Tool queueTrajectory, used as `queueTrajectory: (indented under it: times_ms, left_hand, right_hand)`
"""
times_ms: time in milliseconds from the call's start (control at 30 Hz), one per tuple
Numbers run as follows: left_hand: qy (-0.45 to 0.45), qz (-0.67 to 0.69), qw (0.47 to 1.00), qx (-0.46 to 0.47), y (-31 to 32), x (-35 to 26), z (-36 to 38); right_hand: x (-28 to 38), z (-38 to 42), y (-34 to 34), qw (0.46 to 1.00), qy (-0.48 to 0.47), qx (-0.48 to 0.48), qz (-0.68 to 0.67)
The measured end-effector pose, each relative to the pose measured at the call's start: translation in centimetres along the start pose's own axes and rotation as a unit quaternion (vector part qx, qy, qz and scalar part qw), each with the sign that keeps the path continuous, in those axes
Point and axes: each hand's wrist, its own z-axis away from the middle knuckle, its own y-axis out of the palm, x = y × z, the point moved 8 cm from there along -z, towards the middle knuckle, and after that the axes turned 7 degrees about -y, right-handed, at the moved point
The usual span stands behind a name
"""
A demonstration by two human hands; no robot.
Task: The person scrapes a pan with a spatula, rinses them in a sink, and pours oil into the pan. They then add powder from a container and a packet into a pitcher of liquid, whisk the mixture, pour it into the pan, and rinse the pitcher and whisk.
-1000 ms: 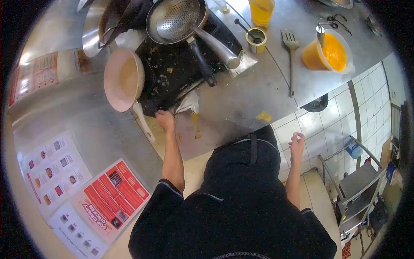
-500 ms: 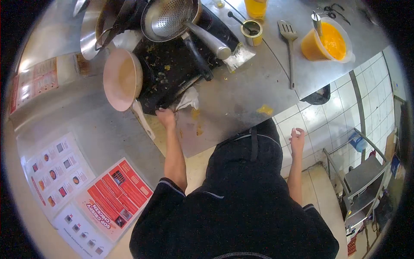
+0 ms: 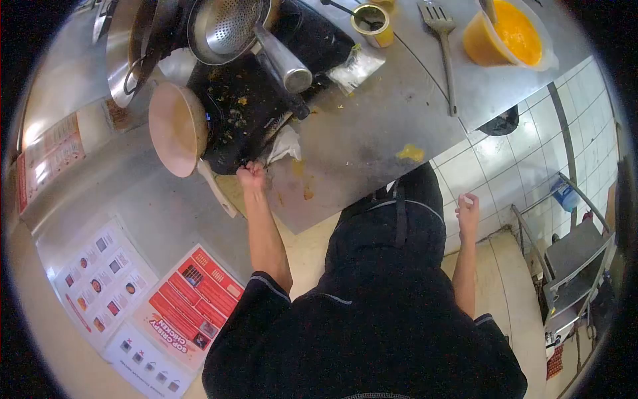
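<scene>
My left hand point(image 3: 252, 177) is closed at the front edge of a black gas stove point(image 3: 229, 139); what its fingers grip is hidden. A small blue glow shows on the stove beside a pale pink frying pan point(image 3: 174, 130), whose handle extends towards me, left of this hand. Just right of the hand lies a crumpled white cloth point(image 3: 286, 144). My right hand point(image 3: 468, 207) hangs over the floor beside my body, loosely curled and slightly open, with nothing visible in it. On the stove's far side rests a perforated metal strainer point(image 3: 229, 26) over a pan.
On the steel counter point(image 3: 372, 139) are a slotted spatula point(image 3: 440, 46), a tub of orange liquid point(image 3: 485, 43), a small can point(image 3: 373, 25) with a spoon, a silver packet point(image 3: 357, 68) and a yellow spill point(image 3: 411, 153). A metal step stool point(image 3: 578, 259) stands at right.
My view has shifted, so the counter things sit higher in the frame. A blue glow now shows by the frying pan. My left hand stays at the stove's edge; my right fingers are more curled.
</scene>
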Motion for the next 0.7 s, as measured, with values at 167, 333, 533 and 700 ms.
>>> queueTrajectory:
  times_ms: [167, 333, 533, 700]
  left_hand:
    - [0.135, -0.292, 0.935, -0.15, 1.1, -0.3, 4.2]
    - [0.091, -0.164, 0.978, -0.093, 1.5, 0.7, 3.8]
    - [-0.171, 0.308, 0.934, 0.058, 1.4, 1.8, 1.1]
    - [-0.3, 0.492, 0.817, 0.017, 3.4, 2.0, 4.5]
  right_hand:
    - [-0.4, -0.7, 0.3, 1.0, -0.016, -0.002, -0.007]
    - [0.4, -1.0, -0.2, 0.999, -0.006, 0.005, -0.044]
    - [-1.9, -1.3, -0.5, 0.999, 0.035, -0.001, -0.032]
    - [-3.2, -1.3, -0.1, 0.998, 0.039, 0.005, -0.044]
